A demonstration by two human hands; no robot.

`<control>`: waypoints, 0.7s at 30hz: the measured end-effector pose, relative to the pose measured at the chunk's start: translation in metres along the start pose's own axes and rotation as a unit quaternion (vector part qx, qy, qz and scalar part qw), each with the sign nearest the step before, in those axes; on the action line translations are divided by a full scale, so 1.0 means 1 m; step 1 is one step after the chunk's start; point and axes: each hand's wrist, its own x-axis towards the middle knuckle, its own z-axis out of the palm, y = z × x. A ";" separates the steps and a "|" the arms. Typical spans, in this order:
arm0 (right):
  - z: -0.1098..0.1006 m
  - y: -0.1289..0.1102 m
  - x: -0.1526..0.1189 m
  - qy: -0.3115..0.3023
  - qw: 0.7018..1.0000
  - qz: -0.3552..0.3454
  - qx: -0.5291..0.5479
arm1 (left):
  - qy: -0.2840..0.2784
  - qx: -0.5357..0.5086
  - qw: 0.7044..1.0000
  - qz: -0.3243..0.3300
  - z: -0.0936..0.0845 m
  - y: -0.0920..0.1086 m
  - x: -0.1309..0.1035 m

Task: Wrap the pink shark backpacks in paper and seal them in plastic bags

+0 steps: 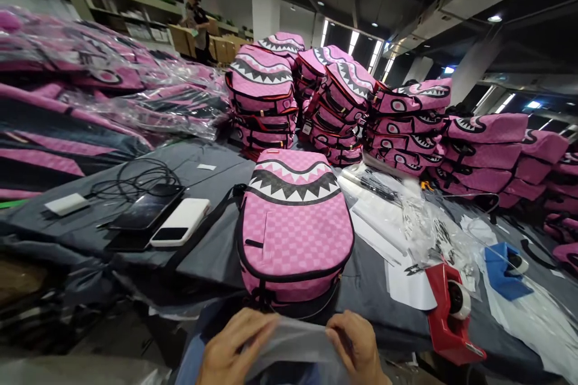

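Observation:
A pink checkered backpack (298,228) with a shark-mouth print lies on the dark-covered table, its bottom end at the table's front edge. Just in front of it, my left hand (237,343) pinches one side of the rim of a clear plastic bag (295,340). On the other side, my right hand (354,343) grips the same rim between thumb and fingers. The rim is stretched between both hands, below the backpack and apart from most of it. The lower part of the bag runs out of the picture.
Stacks of pink backpacks (262,84) stand behind, with plastic-wrapped ones (103,66) at left. A power bank (180,222), phone (149,207) and cables lie left. Right are paper sheets (406,280), a red tape dispenser (445,319) and a blue one (501,271). A person (196,21) stands far back.

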 end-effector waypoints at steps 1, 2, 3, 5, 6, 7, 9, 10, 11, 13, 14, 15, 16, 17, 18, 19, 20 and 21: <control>0.003 0.000 0.002 0.003 1.000 -0.007 -0.006 | 0.025 -0.009 0.999 -0.041 0.001 -0.001 0.008; 0.005 0.000 0.006 0.000 1.000 -0.022 -0.013 | 0.053 -0.002 0.996 -0.071 0.002 -0.003 0.016; 0.008 0.001 0.011 -0.008 0.999 -0.044 -0.024 | 0.081 0.018 0.992 -0.091 0.003 -0.005 0.024; 0.012 0.002 0.022 -0.039 0.992 -0.102 -0.070 | 0.121 0.072 0.986 -0.093 0.005 -0.011 0.033; 0.013 0.003 0.027 -0.054 0.985 -0.132 -0.099 | 0.133 0.094 0.984 -0.077 0.006 -0.013 0.035; 0.013 0.003 0.031 -0.069 0.977 -0.154 -0.128 | 0.146 0.112 0.981 -0.057 0.006 -0.015 0.035; 0.014 0.005 0.035 -0.093 0.966 -0.166 -0.174 | 0.190 0.140 0.972 -0.015 0.007 -0.017 0.028; 0.014 0.005 0.036 -0.106 0.963 -0.161 -0.186 | 0.216 0.155 0.964 0.005 0.008 -0.017 0.023; 0.014 0.005 0.035 -0.115 0.962 -0.156 -0.193 | 0.237 0.173 0.955 0.035 0.009 -0.016 0.017; 0.014 0.003 0.033 -0.124 0.961 -0.148 -0.200 | 0.237 0.196 0.943 0.129 0.015 -0.012 0.007; 0.014 0.001 0.032 -0.123 0.961 -0.146 -0.202 | 0.218 0.197 0.938 0.186 0.019 -0.009 0.003; 0.014 0.000 0.031 -0.119 0.961 -0.145 -0.204 | 0.195 0.192 0.932 0.238 0.023 -0.007 0.002; 0.014 -0.001 0.030 -0.114 0.961 -0.145 -0.207 | 0.172 0.184 0.928 0.276 0.028 -0.005 0.003; 0.014 -0.003 0.029 -0.108 0.961 -0.143 -0.210 | 0.152 0.174 0.926 0.297 0.032 -0.004 0.005; 0.015 -0.003 0.028 -0.103 0.961 -0.140 -0.214 | 0.132 0.164 0.930 0.302 0.036 -0.004 0.009; 0.016 -0.004 0.027 -0.099 0.961 -0.136 -0.218 | 0.117 0.155 0.933 0.304 0.039 -0.005 0.013; 0.018 -0.005 0.025 -0.094 0.961 -0.132 -0.222 | 0.103 0.146 0.936 0.303 0.042 -0.008 0.017; 0.020 -0.005 0.023 -0.090 0.962 -0.128 -0.225 | 0.091 0.136 0.940 0.300 0.044 -0.012 0.021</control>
